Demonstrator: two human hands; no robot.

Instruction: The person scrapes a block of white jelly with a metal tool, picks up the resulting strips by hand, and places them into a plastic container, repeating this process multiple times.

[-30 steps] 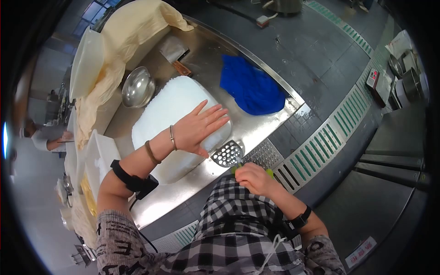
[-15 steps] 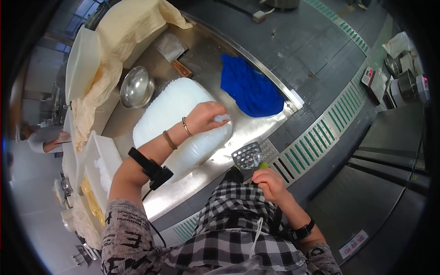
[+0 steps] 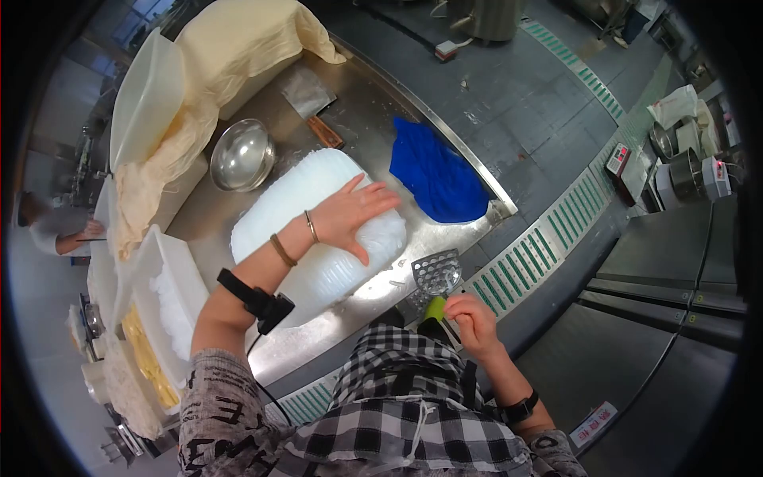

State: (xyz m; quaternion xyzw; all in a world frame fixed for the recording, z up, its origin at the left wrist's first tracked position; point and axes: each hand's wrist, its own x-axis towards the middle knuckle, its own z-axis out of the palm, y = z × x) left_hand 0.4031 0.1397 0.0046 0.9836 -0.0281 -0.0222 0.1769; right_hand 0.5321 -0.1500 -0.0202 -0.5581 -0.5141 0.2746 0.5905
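My left hand (image 3: 354,219) lies on a large smooth white block of jelly (image 3: 306,183), its fingers spread flat. At the table's near edge my right hand (image 3: 473,324) is closed beside the green handle of a metal jelly grater (image 3: 437,273), and appears to grip it. The grater's round head is full of holes, and something glassy or pale shows on it. The jelly block rests on a steel table (image 3: 358,99). A blue cloth (image 3: 439,171) lies to the right of the block. Beyond the block are a steel bowl (image 3: 242,155) and a wood-handled scraper (image 3: 324,131).
White tubs (image 3: 187,274) with white and yellow food stand at the left. Cream cloth (image 3: 238,40) drapes over containers at the back. A co-worker (image 3: 56,230) is at far left. Floor drains (image 3: 524,254), a scale (image 3: 620,163) and steel cabinets (image 3: 636,334) lie right.
My left hand has opened from a pinch around a pale piece and now lies spread on the jelly. The grater has turned a little, showing more green handle. The view has shifted slightly.
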